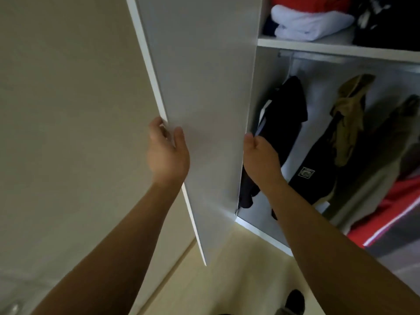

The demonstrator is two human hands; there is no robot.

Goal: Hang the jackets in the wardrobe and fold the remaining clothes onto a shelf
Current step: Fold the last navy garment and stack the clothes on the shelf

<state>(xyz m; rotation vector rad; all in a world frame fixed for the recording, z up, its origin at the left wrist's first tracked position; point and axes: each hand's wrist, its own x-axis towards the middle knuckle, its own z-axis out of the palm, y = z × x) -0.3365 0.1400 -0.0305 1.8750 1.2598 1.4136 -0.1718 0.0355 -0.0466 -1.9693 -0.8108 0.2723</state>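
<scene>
Wardrobe door [204,87] stands open by beige wall [68,110], left hand [168,153] holding its edge, right hand [261,158] grip unclear.

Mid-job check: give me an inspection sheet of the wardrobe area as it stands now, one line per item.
Surface: white shelf above the hanging space, holding folded clothes.
Job's things: black jacket and olive garment hang below the shelf; red garment at lower right; folded white cloth on the shelf.
Clutter: dark object on the floor, too unclear to name.
Grippers: left hand grips the wardrobe door by its edge; right hand curled beside the black jacket, contact unclear.
Cables: nothing seen.
Surroundings: beige wall, pale wood floor.
</scene>
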